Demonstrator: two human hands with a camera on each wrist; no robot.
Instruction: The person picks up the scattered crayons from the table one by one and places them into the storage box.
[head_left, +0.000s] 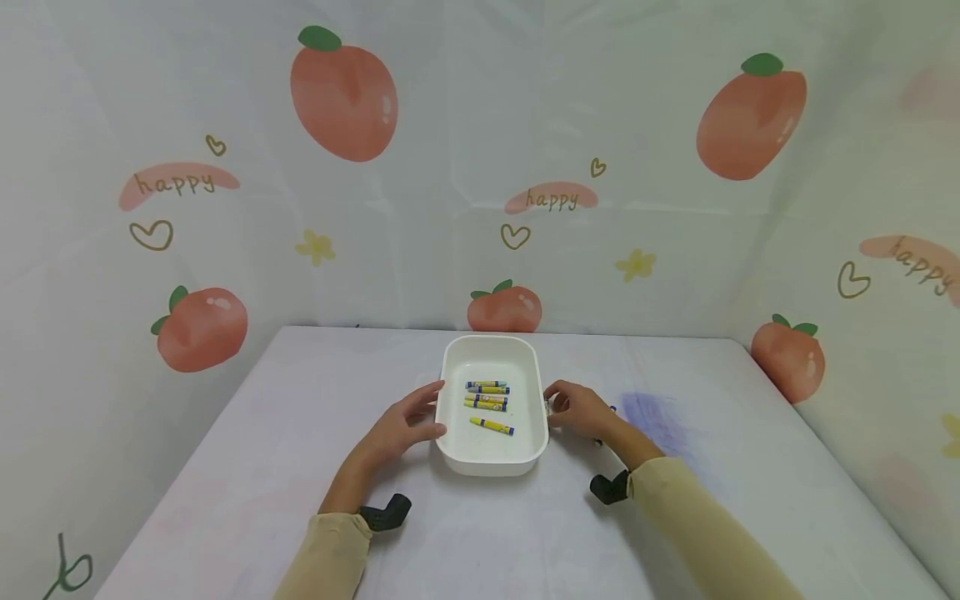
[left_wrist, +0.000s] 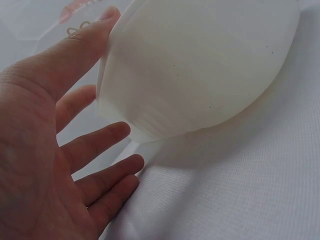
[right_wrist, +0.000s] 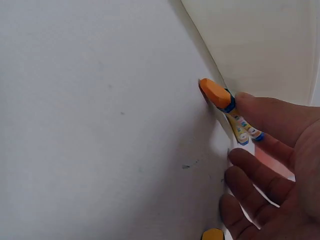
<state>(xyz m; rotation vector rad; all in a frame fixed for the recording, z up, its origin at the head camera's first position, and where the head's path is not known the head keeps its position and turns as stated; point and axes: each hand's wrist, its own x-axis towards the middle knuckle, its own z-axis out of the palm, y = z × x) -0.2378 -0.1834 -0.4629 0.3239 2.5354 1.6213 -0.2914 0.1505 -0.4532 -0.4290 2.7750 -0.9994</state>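
A white rectangular tray (head_left: pixel 457 443) stands in the middle of the table, with several yellow-wrapped crayons (head_left: pixel 492 427) lying inside. At its left side is my left hand (head_left: pixel 405 422), thumb and fingers spread and fairly straight, with fingertips at the rim and wall. My right hand (head_left: pixel 581 410) is low beside the tray's right wall. In the right wrist view its thumb and index finger pinch an orange crayon (right_wrist: pixel 216 93). Another yellow-wrapped crayon (right_wrist: pixel 240 134) shows just behind that one, close to the tray wall.
A further orange crayon tip (right_wrist: pixel 213 234) shows at the bottom of the right wrist view. Blue-purple smudges (head_left: pixel 656 421) mark the white tablecloth (head_left: pixel 225 492) to the right. A fruit-patterned curtain (head_left: pixel 420 275) hangs behind and along both sides.
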